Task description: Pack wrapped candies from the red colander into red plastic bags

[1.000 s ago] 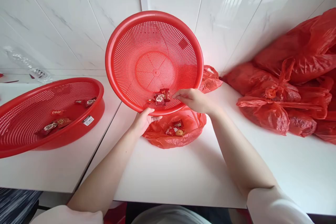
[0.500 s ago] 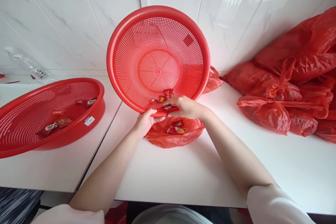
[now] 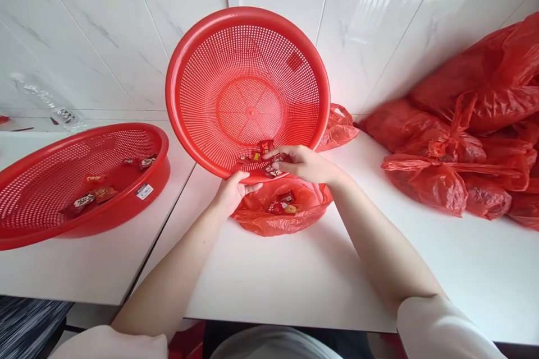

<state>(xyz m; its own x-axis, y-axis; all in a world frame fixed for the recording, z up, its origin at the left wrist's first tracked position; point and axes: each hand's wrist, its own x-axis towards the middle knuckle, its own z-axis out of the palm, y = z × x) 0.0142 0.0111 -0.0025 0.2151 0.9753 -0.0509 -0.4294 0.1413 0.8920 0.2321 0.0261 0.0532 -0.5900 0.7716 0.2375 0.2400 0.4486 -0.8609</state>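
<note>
A round red plastic basket [image 3: 193, 84] with mesh sides is tilted towards me. My left hand [image 3: 232, 193] grips its near rim, thumb on top and fingers underneath. Inside, against the lower wall, lie several small wrapped snacks [image 3: 256, 156] in dark red packets. My right hand [image 3: 301, 164] reaches over the rim among them, its fingers and thumb curled about a wrapped snack [image 3: 285, 158]; the fingers hide part of it. Directly below the rim sits an open red plastic bag [image 3: 275, 224] with a few wrapped snacks [image 3: 282, 203] in it.
To the left, a second red basket [image 3: 122, 207] leans at a slant with several packets in it. Knotted red bags [image 3: 438, 179] are piled at the right by the tiled wall [image 3: 105, 28]. Behind the tilted basket lies another red bag [image 3: 339, 126]. A clear bottle [image 3: 63, 115] is far left.
The tilted basket has shifted slightly left and up with my left hand on it. My right hand has risen a little from the rim, and its thumb and fingers show more clearly around the packets.
</note>
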